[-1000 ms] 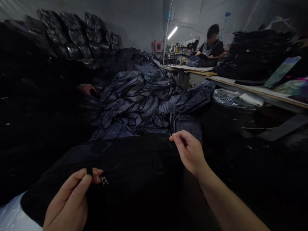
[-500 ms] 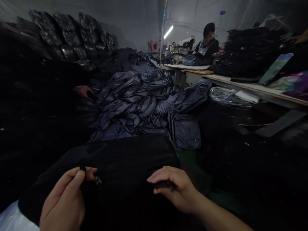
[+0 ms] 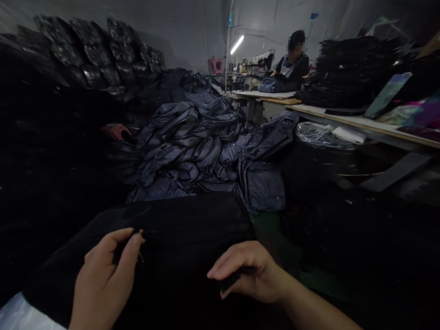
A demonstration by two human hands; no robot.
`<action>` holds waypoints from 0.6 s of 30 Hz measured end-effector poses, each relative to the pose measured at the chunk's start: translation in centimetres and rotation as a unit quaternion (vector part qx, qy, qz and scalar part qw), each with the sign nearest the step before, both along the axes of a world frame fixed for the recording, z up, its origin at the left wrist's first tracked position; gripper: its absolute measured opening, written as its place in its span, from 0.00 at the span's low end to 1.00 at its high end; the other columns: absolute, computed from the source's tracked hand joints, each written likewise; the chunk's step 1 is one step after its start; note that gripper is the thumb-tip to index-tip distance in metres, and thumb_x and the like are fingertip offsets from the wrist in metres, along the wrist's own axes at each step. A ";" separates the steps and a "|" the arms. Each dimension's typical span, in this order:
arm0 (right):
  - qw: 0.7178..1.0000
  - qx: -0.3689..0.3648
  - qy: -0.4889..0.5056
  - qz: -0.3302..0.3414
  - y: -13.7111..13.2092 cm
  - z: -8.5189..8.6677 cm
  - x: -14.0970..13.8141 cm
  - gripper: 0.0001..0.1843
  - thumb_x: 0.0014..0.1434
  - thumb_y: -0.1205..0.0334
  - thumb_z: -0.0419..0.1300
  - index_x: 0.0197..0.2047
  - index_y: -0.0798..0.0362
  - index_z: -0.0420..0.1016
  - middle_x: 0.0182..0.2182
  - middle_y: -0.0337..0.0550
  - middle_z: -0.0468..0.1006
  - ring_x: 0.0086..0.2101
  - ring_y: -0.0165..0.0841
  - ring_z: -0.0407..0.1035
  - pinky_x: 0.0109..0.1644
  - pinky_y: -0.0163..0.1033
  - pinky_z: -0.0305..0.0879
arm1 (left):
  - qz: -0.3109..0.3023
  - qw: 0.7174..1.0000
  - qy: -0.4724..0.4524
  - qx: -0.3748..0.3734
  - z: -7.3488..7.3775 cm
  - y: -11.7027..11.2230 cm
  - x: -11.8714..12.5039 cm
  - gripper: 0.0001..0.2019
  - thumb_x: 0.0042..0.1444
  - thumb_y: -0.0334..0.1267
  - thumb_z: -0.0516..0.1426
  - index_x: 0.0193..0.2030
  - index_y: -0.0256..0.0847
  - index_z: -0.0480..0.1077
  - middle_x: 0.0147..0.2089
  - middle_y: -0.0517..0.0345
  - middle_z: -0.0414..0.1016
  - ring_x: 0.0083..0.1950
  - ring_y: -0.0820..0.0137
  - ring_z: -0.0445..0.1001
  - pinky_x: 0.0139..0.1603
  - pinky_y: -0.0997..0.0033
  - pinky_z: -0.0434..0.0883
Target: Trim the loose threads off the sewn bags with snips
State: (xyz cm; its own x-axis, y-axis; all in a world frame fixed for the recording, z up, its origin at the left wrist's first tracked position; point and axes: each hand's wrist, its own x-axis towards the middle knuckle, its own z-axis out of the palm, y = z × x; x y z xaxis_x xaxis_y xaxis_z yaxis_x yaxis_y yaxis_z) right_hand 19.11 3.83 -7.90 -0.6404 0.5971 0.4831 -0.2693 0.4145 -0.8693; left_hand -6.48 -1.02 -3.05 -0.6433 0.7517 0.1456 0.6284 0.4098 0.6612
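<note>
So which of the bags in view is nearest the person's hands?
The black bag in the foreground, with the left hand and right hand over it; its black colour and nearness set it apart from the greyish-blue bags heaped beyond.

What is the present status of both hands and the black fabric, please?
Left hand pinching small black piece. Right hand curled around dark material. Large black fabric item beneath both hands. Grey-blue fabric heap beyond, apart from both hands.
</note>
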 end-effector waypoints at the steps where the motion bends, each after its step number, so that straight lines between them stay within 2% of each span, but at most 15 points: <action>1: 0.998 0.064 -0.019 -0.009 -0.2 -0.2 -0.1 0.08 0.57 0.61 0.60 0.42 0.49 0.73 0.41 0.42 0.80 0.40 0.30 0.75 0.43 0.35 0.70 | -0.012 1.000 0.005 -0.005 0.2 0.2 0.1 0.13 0.53 0.50 0.53 0.41 0.49 0.69 0.41 0.62 0.76 0.50 0.59 0.70 0.55 0.56 0.62; 4: 0.969 0.224 -0.087 -0.057 -0.6 -1.4 -0.2 0.14 0.57 0.66 0.56 0.47 0.46 0.70 0.45 0.38 0.78 0.38 0.27 0.74 0.42 0.31 0.67 | 0.003 1.000 -0.015 -0.002 0.7 0.8 1.0 0.12 0.54 0.49 0.52 0.40 0.47 0.69 0.40 0.62 0.75 0.47 0.61 0.71 0.53 0.59 0.63; 6: 0.950 0.278 -0.116 -0.078 -0.8 -2.2 -0.3 0.15 0.56 0.66 0.57 0.48 0.45 0.69 0.46 0.36 0.78 0.35 0.26 0.74 0.40 0.31 0.66 | 0.032 0.999 -0.032 0.021 1.1 1.0 2.0 0.11 0.55 0.46 0.52 0.39 0.45 0.68 0.41 0.62 0.74 0.48 0.61 0.71 0.53 0.60 0.64; 8: 0.941 0.298 -0.136 -0.079 -0.9 -2.7 -0.2 0.16 0.55 0.65 0.57 0.48 0.45 0.69 0.46 0.36 0.77 0.34 0.26 0.74 0.39 0.31 0.65 | 0.045 0.997 -0.028 0.052 1.4 0.9 3.1 0.10 0.56 0.44 0.50 0.37 0.43 0.68 0.42 0.61 0.73 0.49 0.61 0.70 0.55 0.60 0.63; 11: 0.936 0.302 -0.168 -0.066 -1.1 -2.1 0.1 0.15 0.56 0.65 0.55 0.48 0.45 0.70 0.47 0.35 0.77 0.34 0.27 0.73 0.41 0.33 0.65 | 0.040 0.997 0.013 0.063 1.3 0.5 3.4 0.11 0.58 0.44 0.48 0.37 0.44 0.70 0.47 0.60 0.72 0.54 0.61 0.67 0.59 0.58 0.59; 14: 0.947 0.268 -0.178 -0.007 -1.5 -0.1 0.9 0.13 0.59 0.64 0.54 0.48 0.47 0.70 0.47 0.36 0.77 0.40 0.28 0.73 0.45 0.32 0.65 | 0.004 0.999 0.044 0.015 0.4 0.0 1.5 0.13 0.58 0.46 0.47 0.38 0.46 0.70 0.48 0.60 0.72 0.50 0.61 0.69 0.54 0.59 0.64; 17: 0.964 0.200 -0.147 0.093 -1.4 2.3 2.4 0.11 0.62 0.60 0.53 0.47 0.49 0.72 0.44 0.37 0.79 0.43 0.26 0.73 0.46 0.29 0.65 | -0.123 0.990 0.019 -0.066 -0.6 -0.6 -1.0 0.14 0.57 0.51 0.48 0.36 0.47 0.67 0.35 0.62 0.75 0.36 0.66 0.73 0.39 0.69 0.70; 18: 0.970 0.177 -0.131 0.099 -1.2 2.9 2.9 0.11 0.62 0.58 0.54 0.46 0.49 0.72 0.41 0.38 0.80 0.41 0.26 0.74 0.44 0.28 0.65 | -0.165 0.983 0.004 -0.080 -0.8 -0.9 -1.5 0.14 0.56 0.53 0.49 0.35 0.47 0.67 0.31 0.63 0.74 0.32 0.68 0.73 0.34 0.72 0.70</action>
